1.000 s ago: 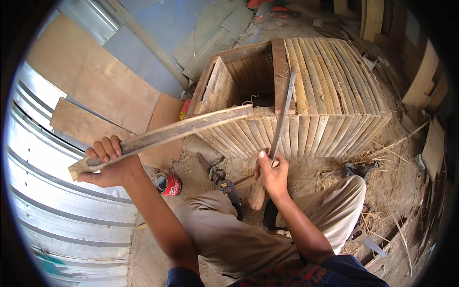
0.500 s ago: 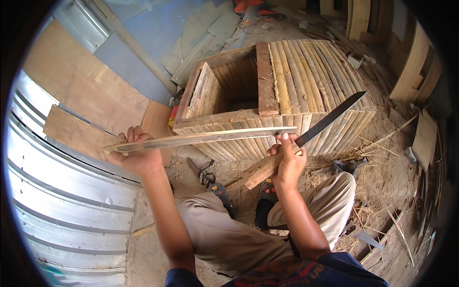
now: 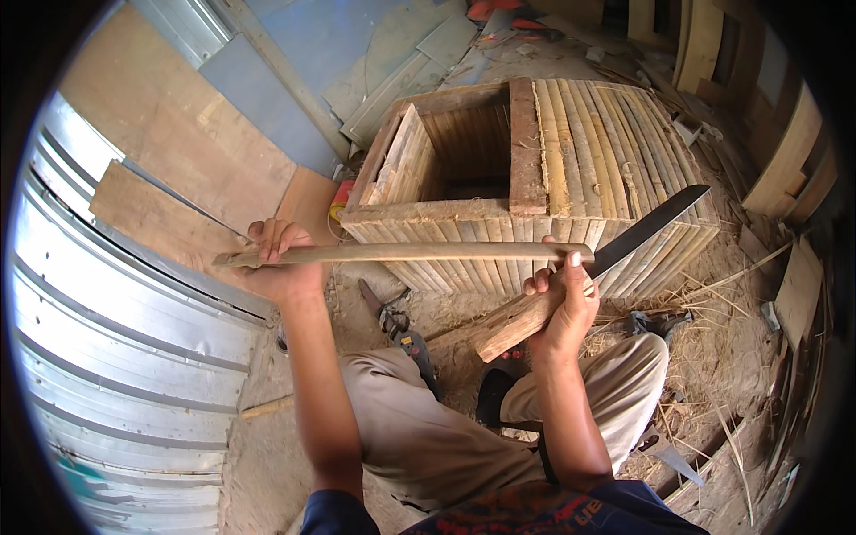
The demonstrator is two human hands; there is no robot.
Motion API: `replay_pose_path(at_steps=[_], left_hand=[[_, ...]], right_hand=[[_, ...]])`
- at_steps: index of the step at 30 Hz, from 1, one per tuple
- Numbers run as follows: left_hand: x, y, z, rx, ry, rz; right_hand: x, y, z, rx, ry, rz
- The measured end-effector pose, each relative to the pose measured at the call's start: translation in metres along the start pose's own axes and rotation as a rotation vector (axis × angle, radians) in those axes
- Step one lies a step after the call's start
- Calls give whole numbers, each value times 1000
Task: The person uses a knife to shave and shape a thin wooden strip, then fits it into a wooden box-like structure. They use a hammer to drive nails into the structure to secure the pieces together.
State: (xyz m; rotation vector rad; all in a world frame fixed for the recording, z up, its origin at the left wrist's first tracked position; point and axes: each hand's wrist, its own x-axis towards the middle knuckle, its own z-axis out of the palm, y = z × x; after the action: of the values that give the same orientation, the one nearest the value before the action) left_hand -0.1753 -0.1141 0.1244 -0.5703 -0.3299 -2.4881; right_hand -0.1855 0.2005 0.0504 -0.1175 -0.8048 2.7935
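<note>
A long bamboo strip (image 3: 428, 253) stretches almost level between my two hands. My left hand (image 3: 283, 259) is closed around the strip near its left end. In my right hand (image 3: 567, 308) is a machete (image 3: 649, 234) with a thick wooden handle and a dark blade that points up to the right. The thumb and fingers of that hand also pinch the strip's right end near the base of the blade. Behind the strip stands a box (image 3: 615, 152) clad in bamboo slats, with a square opening in the left part of its top.
Corrugated metal sheeting (image 3: 134, 366) and plywood boards (image 3: 178, 134) line the left side. A saw blade (image 3: 682, 465) lies on the ground to the right, among bamboo shavings. A sheathed knife-like tool (image 3: 379, 308) lies by my left shoe (image 3: 415, 348). Planks (image 3: 785, 152) lean at the right.
The strip has turned in my hands, so a smoother, paler face shows now. Both hands, the strip and the machete sit slightly farther right in the view, as does the box.
</note>
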Motion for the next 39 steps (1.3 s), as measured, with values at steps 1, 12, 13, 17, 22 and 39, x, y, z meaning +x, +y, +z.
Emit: replay_pose_path(at_steps=[1, 12, 13, 17, 22, 39], left_hand=[[-1, -2, -1, 8, 28, -28], [13, 4, -16, 917, 802, 405], [9, 1, -12, 1068, 616, 355], [-23, -66, 9, 1469, -145, -65], [-104, -158, 21, 1567, -657, -465], [-30, -7, 117, 743, -340, 468]], right_hand=[[1, -1, 0, 22, -1, -1], [27, -33, -16, -77, 89, -235], [26, -34, -17, -103, 83, -232], [15, -28, -14, -186, 34, -256], [-8, -11, 2, -371, -159, -170], [-30, 13, -33, -642, -376, 127]])
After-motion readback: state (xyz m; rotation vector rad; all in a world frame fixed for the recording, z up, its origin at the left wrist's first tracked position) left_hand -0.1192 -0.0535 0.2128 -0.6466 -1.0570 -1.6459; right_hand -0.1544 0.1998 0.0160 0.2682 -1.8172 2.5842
